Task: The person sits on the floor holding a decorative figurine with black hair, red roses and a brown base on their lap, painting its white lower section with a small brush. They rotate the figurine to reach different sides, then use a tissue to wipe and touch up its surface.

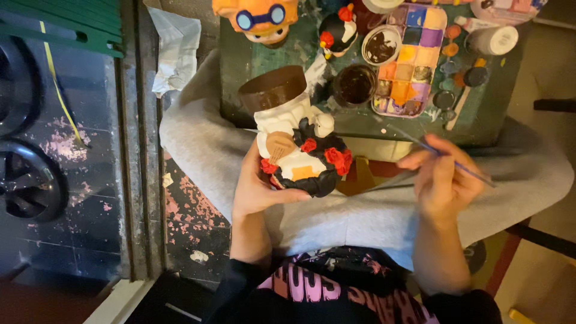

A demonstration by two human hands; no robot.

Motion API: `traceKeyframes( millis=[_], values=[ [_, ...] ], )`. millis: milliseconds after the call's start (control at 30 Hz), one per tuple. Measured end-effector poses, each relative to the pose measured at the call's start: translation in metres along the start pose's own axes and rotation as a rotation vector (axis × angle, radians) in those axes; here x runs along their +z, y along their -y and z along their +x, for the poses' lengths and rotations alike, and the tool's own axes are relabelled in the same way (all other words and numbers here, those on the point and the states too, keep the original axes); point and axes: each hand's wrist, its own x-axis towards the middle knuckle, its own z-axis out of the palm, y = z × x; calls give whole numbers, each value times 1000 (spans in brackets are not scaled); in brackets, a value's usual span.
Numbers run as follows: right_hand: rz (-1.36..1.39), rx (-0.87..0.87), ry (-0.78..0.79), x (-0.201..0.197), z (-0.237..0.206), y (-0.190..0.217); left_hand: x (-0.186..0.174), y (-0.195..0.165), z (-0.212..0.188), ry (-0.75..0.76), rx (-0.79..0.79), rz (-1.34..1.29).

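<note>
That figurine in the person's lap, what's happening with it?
A seated person holds a painted figurine, white and black with red flowers and a brown base, in the left hand over their lap. The right hand holds a thin paintbrush, its tip pointing toward a paint palette of many colours on the green table. Small paint pots and two other painted figures sit there too.

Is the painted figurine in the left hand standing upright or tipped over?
Tipped. The left hand holds the figurine off the table, its brown base facing outward rather than resting on anything.
</note>
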Motion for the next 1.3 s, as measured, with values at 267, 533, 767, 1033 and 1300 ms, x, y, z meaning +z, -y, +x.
traceKeyframes(
  millis=[267,533,767,1033,1300],
  values=[
    [-248,-135,-50,32,94,30,-4,6,6,-20,-52,-20],
    [-530,-363,219,92,225,-6,-1,13,13,-22,-61,38],
    [-741,-463,449,173,327,-60,3,4,23,-31,-55,19],
    [-865,-326,364,184,348,-81,5,0,25,-75,-81,-60],
    [-723,-382,471,192,348,-80,8,3,27,-65,-71,-47]
  ],
)
